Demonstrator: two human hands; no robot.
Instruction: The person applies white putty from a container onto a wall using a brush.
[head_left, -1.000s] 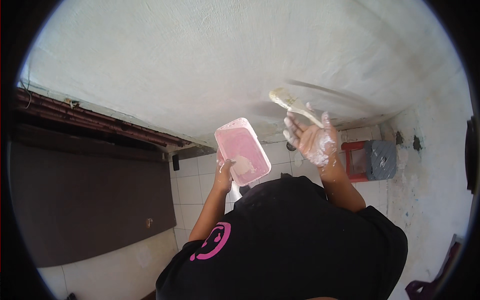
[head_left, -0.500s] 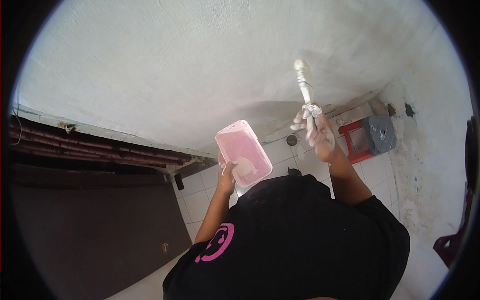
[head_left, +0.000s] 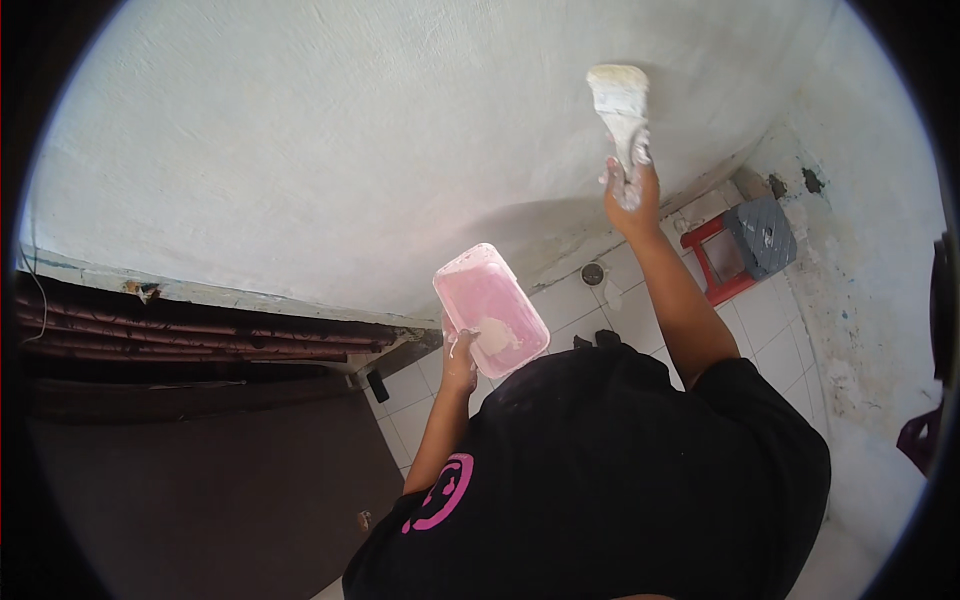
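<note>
A shallow pink rectangular tub (head_left: 505, 290) tilts in my left hand (head_left: 459, 360), which is closed on its near left side with the thumb over the rim. A patch of pale, whitish paint (head_left: 494, 337) lies in the tub's near part. My right hand (head_left: 631, 183), smeared with white, is wrapped round the handle of a wide paintbrush (head_left: 620, 95). The brush points away from me, its broad white bristles at or close to the whitish wall (head_left: 400, 130); whether they touch it, I cannot tell.
A red and grey plastic stool (head_left: 757, 240) stands on the white floor tiles (head_left: 630, 310) by the right-hand wall (head_left: 850, 300), which has peeling spots. A small round tin (head_left: 593, 273) sits near the wall's foot. On the left are a large dark brown panel (head_left: 200, 480) and reddish folded fabric (head_left: 200, 335).
My right hand has moved farther forward and up along the wall, and the brush has turned from edge-on to its broad face. The left hand and tub have hardly moved.
</note>
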